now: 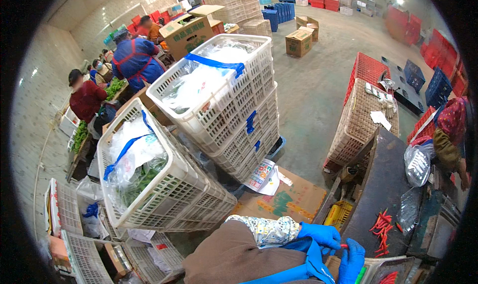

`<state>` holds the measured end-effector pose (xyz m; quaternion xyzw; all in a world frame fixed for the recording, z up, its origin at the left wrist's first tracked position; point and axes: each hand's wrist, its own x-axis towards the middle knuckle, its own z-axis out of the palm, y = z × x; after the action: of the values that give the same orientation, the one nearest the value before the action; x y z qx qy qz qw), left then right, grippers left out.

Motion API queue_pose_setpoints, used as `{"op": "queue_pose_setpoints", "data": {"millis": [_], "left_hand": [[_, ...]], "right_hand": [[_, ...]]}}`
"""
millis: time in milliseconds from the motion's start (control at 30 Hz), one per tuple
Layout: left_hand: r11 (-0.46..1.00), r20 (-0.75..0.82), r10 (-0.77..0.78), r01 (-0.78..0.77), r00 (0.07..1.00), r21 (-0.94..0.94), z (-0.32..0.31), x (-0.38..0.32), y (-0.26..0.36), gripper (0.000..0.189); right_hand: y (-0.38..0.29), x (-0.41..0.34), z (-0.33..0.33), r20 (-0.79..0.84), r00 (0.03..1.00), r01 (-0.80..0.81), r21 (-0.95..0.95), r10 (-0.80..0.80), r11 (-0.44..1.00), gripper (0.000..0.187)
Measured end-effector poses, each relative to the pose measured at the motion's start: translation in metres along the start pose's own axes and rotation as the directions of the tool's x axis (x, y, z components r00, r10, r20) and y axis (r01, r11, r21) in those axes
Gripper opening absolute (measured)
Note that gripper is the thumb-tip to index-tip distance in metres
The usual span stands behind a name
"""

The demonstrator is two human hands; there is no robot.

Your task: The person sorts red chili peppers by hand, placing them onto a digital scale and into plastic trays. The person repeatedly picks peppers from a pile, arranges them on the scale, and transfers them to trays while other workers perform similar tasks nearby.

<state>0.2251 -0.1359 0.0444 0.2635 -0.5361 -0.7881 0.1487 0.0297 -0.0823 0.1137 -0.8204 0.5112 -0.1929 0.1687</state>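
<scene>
Both my hands wear blue gloves and meet at the near edge of a dark tabletop (377,194). A small red chili pepper (344,245) shows between their fingertips; the fingers of my left hand (320,235) pinch one end, and my right hand (351,261) closes on the other. Beyond them, a loose pile of red chili peppers (382,231) lies on the tabletop. One separate pepper (399,227) rests beside a clear plastic package (410,205). Close to my right hand is a pale container (369,263), with more red peppers (389,278) near it at the frame's bottom.
Stacked white crates (220,123) of bagged greens stand to my left, with a second stack (168,194) closer. Flattened cardboard (283,198) covers the floor. A yellow basket (338,213) sits under the tabletop. One person (450,134) is across it; others (136,58) work behind the crates.
</scene>
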Motion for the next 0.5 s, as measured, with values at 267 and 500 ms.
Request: {"op": "queue_pose_setpoints", "data": {"millis": [267,500], "left_hand": [[0.999,0.116,0.011,-0.016,0.993,0.041,0.005,0.009,0.009,0.032],[0.998,0.224,-0.010,0.025,0.975,-0.065,0.014,0.022,0.021,0.029]], "right_hand": [[-0.012,-0.009,-0.020,-0.043,0.997,-0.077,-0.179,0.070,0.981,0.027],[-0.012,-0.021,-0.026,-0.157,0.979,-0.156,-0.190,0.127,0.969,0.035]]}}
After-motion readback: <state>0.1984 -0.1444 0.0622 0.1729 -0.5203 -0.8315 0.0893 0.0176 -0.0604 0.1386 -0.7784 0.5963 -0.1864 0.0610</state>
